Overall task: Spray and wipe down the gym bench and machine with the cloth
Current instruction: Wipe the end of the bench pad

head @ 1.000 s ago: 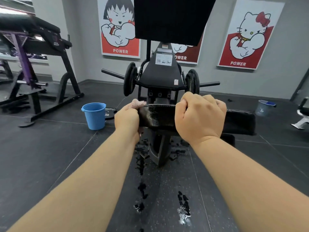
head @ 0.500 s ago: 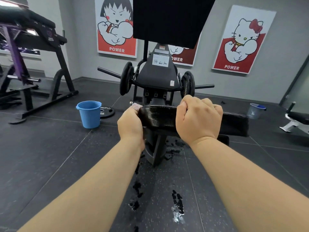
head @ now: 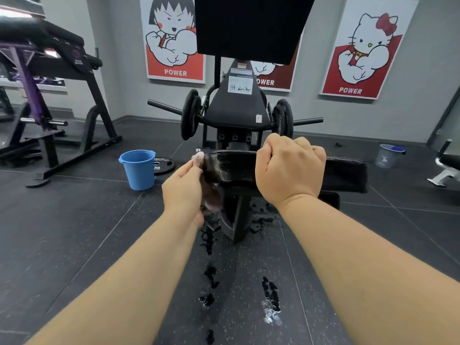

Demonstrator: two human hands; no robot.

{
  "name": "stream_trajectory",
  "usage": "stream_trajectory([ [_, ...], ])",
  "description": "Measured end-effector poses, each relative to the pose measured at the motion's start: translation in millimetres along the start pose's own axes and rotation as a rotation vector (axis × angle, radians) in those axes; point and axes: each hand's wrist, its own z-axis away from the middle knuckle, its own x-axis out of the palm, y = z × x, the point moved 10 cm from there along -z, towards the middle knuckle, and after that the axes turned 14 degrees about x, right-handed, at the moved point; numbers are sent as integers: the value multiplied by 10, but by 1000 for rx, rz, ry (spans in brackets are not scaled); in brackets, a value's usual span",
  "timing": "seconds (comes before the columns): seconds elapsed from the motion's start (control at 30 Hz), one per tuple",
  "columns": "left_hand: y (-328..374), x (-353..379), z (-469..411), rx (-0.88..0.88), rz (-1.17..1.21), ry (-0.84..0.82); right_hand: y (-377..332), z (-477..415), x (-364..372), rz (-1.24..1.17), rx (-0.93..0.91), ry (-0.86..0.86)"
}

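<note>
A black padded bench pad (head: 346, 173) lies crosswise in front of me, wet and shiny on its left part. My left hand (head: 183, 189) holds a pink cloth (head: 210, 195) against the pad's left end; a bit of cloth shows above the fingers. My right hand (head: 290, 169) grips the pad's top from above, fingers curled over its far edge. Behind stands the black machine (head: 236, 108) with weight plates on both sides and a dark back pad overhead.
A blue bucket (head: 139, 169) stands on the floor to the left, beside a flat weight plate (head: 163, 164). A grey bucket (head: 387, 155) sits far right. A purple-framed bench rack (head: 49, 100) fills the left. Wet drips mark the dark floor (head: 270, 302) below the pad.
My left hand slid down and slightly outward along the pad's left end, showing more of the pink cloth. My right hand keeps its grip on the pad.
</note>
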Motion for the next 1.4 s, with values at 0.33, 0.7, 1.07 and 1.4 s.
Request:
stream_trajectory([
  [0.33, 117, -213, -115, 25, -65, 1, -8, 13, -23, -30, -15, 14],
  [0.7, -153, -413, 134, -58, -112, 15, 0, 28, -47, -35, -25, 43],
  [1.07, -579, -27, 156, -314, -21, 76, -16, 18, -70, -15, -19, 65],
  [1.4, -588, -317, -33, -308, -153, 25, -20, 14, -39, -2, -14, -2],
])
